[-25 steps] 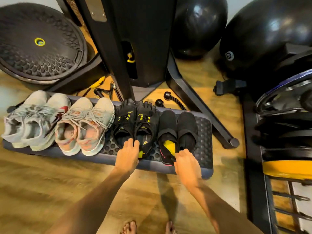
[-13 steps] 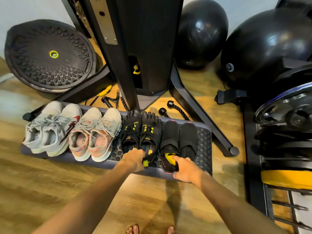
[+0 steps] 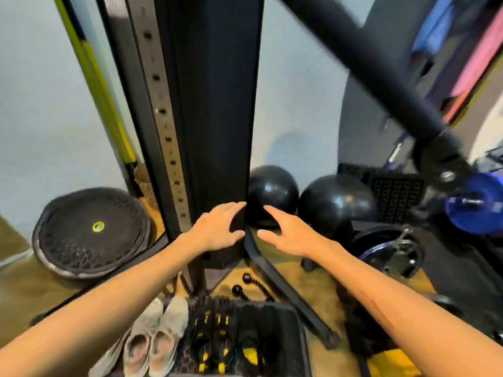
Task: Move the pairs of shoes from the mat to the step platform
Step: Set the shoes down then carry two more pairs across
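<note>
While both hands float with fingers spread and holding nothing, left hand (image 3: 217, 229) and right hand (image 3: 290, 234) have lifted off the shoes (image 3: 206, 338) (lined up on the step platform (image 3: 295, 336)), close before the machine column (image 3: 215, 104).

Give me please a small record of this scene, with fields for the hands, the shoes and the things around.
left hand: open, fingers spread, holding nothing
right hand: open, holding nothing
shoes: pale pair, black and yellow pair, black pair, side by side on the step platform
in front: black machine column
behind column: two black balls
left: round black disc on the floor
</note>
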Demonstrator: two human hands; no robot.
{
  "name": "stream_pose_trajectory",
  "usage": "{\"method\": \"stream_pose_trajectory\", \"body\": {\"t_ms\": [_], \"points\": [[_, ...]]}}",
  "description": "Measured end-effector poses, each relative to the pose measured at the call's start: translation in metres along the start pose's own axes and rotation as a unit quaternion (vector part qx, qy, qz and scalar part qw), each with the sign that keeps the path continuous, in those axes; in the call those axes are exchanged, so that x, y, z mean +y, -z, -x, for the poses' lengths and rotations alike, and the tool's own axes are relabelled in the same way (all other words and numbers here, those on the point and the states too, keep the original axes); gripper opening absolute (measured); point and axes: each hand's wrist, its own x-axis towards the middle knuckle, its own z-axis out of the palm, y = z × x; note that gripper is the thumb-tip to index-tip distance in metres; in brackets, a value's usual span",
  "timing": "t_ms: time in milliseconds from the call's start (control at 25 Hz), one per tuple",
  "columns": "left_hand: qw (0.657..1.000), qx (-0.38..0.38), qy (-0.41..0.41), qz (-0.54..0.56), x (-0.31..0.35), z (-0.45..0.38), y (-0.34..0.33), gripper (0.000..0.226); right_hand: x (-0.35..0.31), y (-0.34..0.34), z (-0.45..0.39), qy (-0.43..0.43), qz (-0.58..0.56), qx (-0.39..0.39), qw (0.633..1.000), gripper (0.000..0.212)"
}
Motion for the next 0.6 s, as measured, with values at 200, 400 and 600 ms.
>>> {"method": "stream_pose_trajectory", "body": {"t_ms": [200, 400, 600], "points": [[0.978, 0.105, -0.163, -0.073, 0.074, 0.036, 0.141, 0.078, -0.079, 0.111, 0.083, 0.005, 0.055, 0.135, 0.989, 0.075], [0.945, 0.096, -0.296, -0.098, 0.134, 0.052, 0.195, 0.078, -0.101, 0.141, 0.158, -0.027, 0.09, 0.189, 0.978, 0.076], [0.918, 0.09, -0.386, -0.033, 0.214, 0.053, 0.189, 0.078, -0.095, 0.161, 0.237, -0.101, 0.103, 0.242, 0.96, 0.078]]}}
